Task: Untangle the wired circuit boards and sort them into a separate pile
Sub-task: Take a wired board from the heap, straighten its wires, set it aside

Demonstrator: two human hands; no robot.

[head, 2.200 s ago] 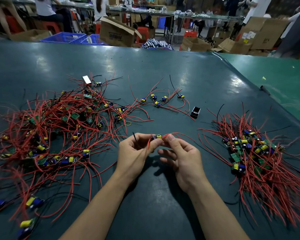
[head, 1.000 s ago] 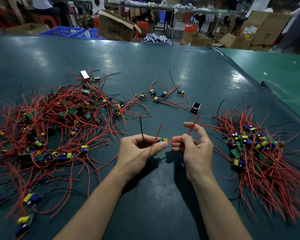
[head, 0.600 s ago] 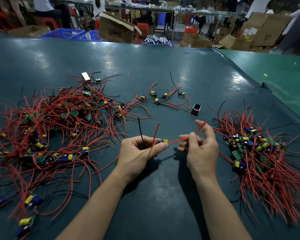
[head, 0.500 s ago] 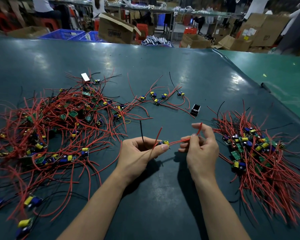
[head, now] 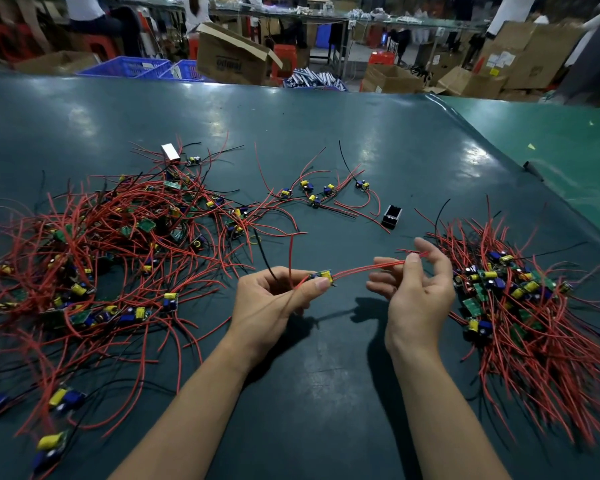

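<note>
I see a dark green table [head: 326, 393] under my view, with a small black open box [head: 392, 216] standing on it and a small white block [head: 170, 151] farther back to the left. A lighter green surface [head: 551, 140] adjoins on the right, with a dark stub [head: 533, 169] at the seam. Beyond the far edge I make out an open cardboard carton [head: 232, 57], blue plastic crates [head: 128, 66], red stools [head: 283, 57], more cartons [head: 520, 57] stacked right, and a bundle of pale tubes [head: 314, 80].

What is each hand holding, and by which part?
Left hand pinches the small circuit board itself; right hand pinches that board's red wires near their free ends.
</note>
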